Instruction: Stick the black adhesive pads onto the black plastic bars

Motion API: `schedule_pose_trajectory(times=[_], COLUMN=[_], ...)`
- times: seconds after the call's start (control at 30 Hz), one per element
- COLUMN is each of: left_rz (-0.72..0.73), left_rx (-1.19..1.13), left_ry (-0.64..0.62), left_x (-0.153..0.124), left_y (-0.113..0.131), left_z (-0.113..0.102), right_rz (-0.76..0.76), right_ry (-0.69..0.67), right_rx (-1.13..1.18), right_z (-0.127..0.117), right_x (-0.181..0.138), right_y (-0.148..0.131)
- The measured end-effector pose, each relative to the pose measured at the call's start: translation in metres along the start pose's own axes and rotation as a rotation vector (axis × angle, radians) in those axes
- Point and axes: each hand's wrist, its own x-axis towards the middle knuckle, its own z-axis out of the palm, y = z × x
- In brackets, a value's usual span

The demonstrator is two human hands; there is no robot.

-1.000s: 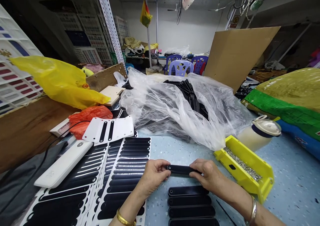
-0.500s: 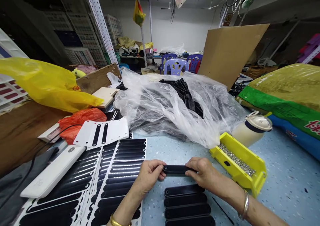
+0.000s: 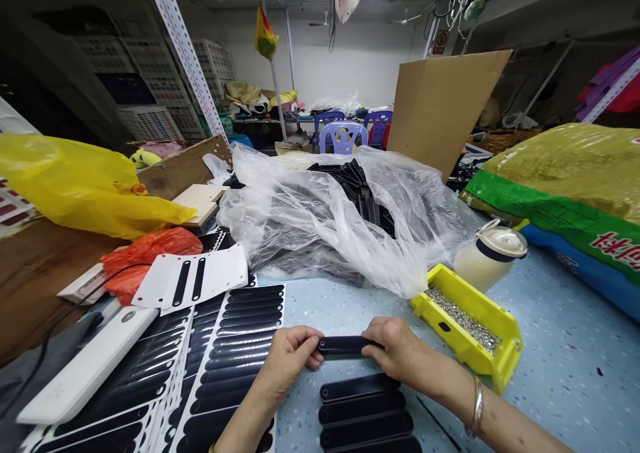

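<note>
Between my two hands is a black strip (image 3: 342, 345) with rounded ends and a small hole at its left end. My left hand (image 3: 295, 351) pinches that left end between thumb and fingers. At the other end, my right hand (image 3: 395, 347) grips the strip, its fingers covering the tip. Just below, several similar black strips (image 3: 365, 414) lie in a column on the speckled blue table (image 3: 320, 299). Left of my left hand are white-edged sheets (image 3: 240, 346) carrying rows of black strips.
A yellow bin (image 3: 465, 326) of small metal pieces stands right of my hands, beside a cream jug (image 3: 490, 256). Clear plastic sheeting (image 3: 320, 219) covers black pieces behind. A thin dark rod (image 3: 439, 423) lies near my right forearm. A long white case (image 3: 90, 366) rests on the left.
The whole view has shifted slightly, so things sit a little further left. Both hands keep the same hold on the black strip.
</note>
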Motion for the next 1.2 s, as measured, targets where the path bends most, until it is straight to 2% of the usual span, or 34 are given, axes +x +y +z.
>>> schedule_pose_trajectory(times=[0.3, 0.8, 0.97, 1.2], left_rz=[-0.013, 0.016, 0.009, 0.000], left_rx=[0.005, 0.042, 0.015, 0.016], left_ry=[0.034, 0.075, 0.054, 0.113], left_x=[0.000, 0.000, -0.001, 0.000], left_y=[0.000, 0.000, 0.001, 0.002], left_z=[0.003, 0.006, 0.007, 0.011], right_rz=[0.030, 0.024, 0.031, 0.032], right_ry=[-0.045, -0.026, -0.021, -0.013], right_rx=[-0.009, -0.010, 0.000, 0.012], right_z=[-0.005, 0.000, -0.001, 0.000], right_x=[0.000, 0.002, 0.000, 0.002], right_y=[-0.005, 0.000, 0.000, -0.001])
